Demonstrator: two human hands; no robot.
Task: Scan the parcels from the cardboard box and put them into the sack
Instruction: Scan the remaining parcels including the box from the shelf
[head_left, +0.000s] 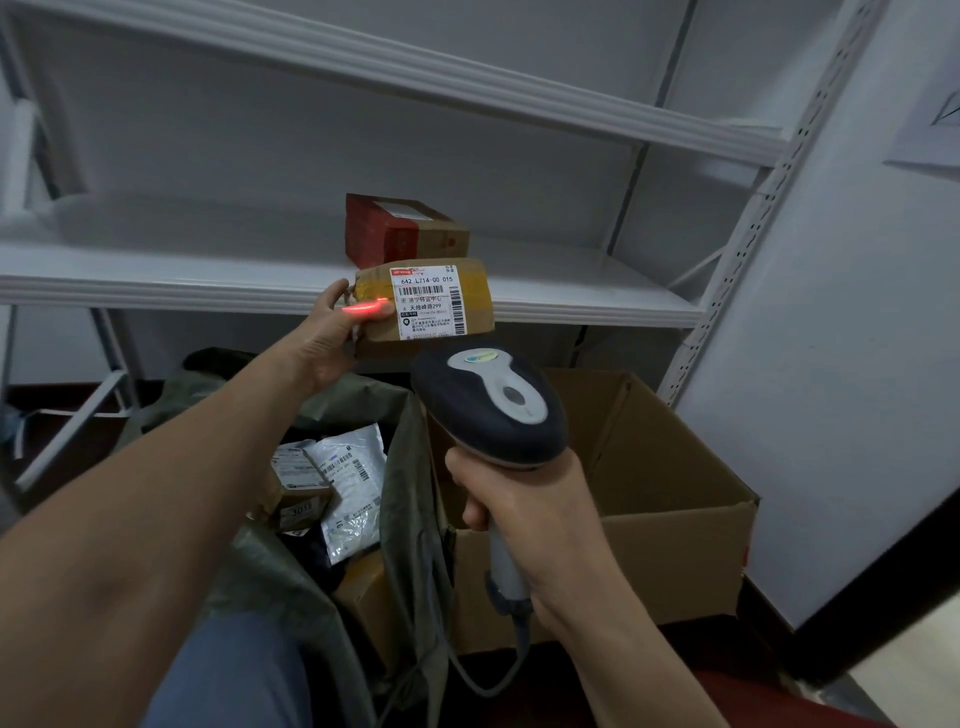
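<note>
My left hand (332, 338) grips a small brown taped parcel (472, 306) by its left end, held up in front of the shelf with its white barcode label facing me. A red scan line falls across my left thumb and the parcel's left edge. My right hand (524, 514) grips the handle of a dark handheld scanner (488, 405), whose head points at the parcel from just below it. The open cardboard box (670, 483) stands on the floor at the right. The olive-green sack (410, 467) gapes open at the left of the box, with several parcels (343, 478) inside.
A white metal shelf (156, 270) runs behind the parcel, with a red-and-brown box (400, 228) standing on it. Another shelf board is above. A white wall (857, 364) rises at the right. The scanner's cable (483, 680) hangs down over the sack's edge.
</note>
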